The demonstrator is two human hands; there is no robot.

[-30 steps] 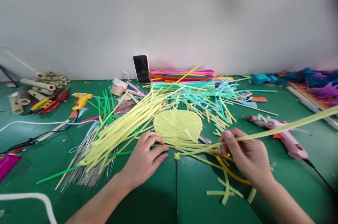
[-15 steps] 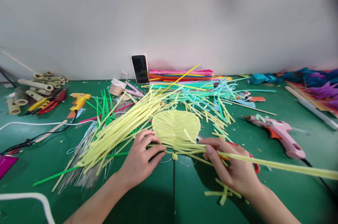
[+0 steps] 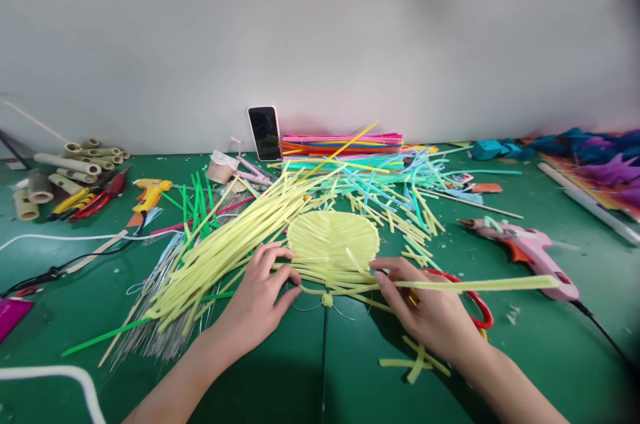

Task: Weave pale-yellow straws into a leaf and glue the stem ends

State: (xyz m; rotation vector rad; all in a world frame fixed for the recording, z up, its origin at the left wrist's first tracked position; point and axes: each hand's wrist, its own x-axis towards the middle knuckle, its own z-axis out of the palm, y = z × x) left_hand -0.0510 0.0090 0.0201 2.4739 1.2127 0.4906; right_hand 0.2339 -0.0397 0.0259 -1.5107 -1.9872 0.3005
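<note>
A pale yellow leaf-shaped piece (image 3: 310,237) made of pipe cleaners lies between my hands, with loose strips spread along its near end. Below it sits a small yellow knob (image 3: 327,300) with thin wire loops at its sides. My left hand (image 3: 263,287) has its fingers and thumb closed on the left end of the near strips. My right hand (image 3: 430,307) pinches a yellow pipe cleaner (image 3: 505,284), whose long end sticks out to the right. Partly under that hand are red-handled scissors (image 3: 483,309); their blades are mostly hidden.
A heap of yellow pipe cleaners (image 3: 225,247) lies left, over bare wires. Coloured bundles (image 3: 345,142) and a phone (image 3: 264,133) are at the wall. A yellow glue gun (image 3: 150,194) is left, a pink one (image 3: 543,254) right. Cut yellow pieces (image 3: 416,365) lie near me.
My right hand and the long pipe cleaner have shifted slightly left, and its free end now shows inside the view. My left hand has moved slightly left. More of the scissors' handles shows.
</note>
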